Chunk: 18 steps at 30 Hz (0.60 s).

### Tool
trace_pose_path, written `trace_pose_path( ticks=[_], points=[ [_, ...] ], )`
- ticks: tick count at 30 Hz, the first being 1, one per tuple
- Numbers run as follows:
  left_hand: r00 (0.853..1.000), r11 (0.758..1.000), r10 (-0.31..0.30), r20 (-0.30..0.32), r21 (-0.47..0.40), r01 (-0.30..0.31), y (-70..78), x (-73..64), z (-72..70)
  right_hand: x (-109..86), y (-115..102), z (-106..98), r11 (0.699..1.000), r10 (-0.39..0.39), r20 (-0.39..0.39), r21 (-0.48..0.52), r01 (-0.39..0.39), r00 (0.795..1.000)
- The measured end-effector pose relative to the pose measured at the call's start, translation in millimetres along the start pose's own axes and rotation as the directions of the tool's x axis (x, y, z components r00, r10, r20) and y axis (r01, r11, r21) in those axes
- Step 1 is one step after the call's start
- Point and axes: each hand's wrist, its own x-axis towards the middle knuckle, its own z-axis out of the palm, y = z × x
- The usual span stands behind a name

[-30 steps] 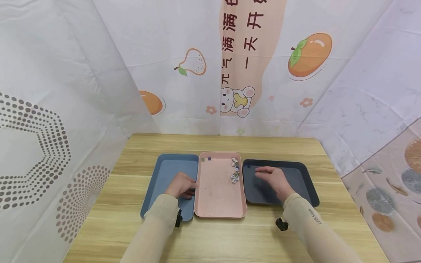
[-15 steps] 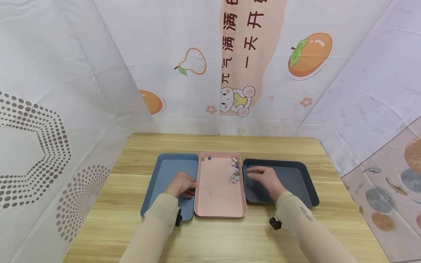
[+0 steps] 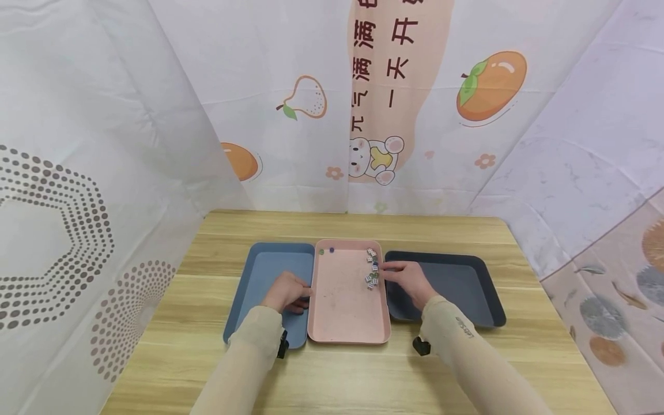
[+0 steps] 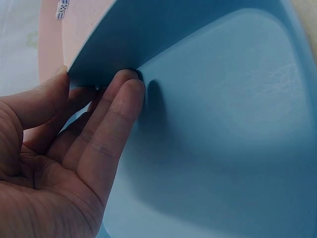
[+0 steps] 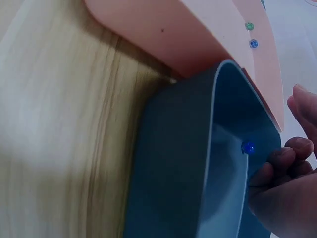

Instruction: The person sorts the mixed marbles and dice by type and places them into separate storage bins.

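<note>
L hand (image 3: 287,292) pinches rim of blue tray (image 3: 275,262); R hand (image 3: 410,278), fingers loosely parted, nothing seen held, hovers by dice (image 3: 375,281), prob. for a pick. Next needs fine pinch, IMO.

On the back hanging sheet (image 3: 321,150) we read two upward-running lines of Chinese characters, 元气满满 (image 3: 361,68) and 一天开 (image 3: 396,69), each followed by a character cut off above. Lettering (image 3: 464,327) on the right sleeve (image 3: 477,360) is too small to read; the dice (image 3: 372,279) bear pips, count unclear.
</note>
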Motion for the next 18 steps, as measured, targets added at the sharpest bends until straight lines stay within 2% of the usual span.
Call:
trace_pose_path(
  ticks=[11,18],
  points=[
    [1.0,1.0,0.0,0.008,-0.013,0.0,0.3,-0.4,0.9,9.8,1,16,1.0,0.011,-0.025,0.019,-0.01,1.0],
    [1.0,1.0,-0.003,0.009,-0.009,0.003,-0.9,0.5,0.6,16.1,5,20,0.999,-0.003,-0.068,-0.036,0.0,0.998]
  ],
)
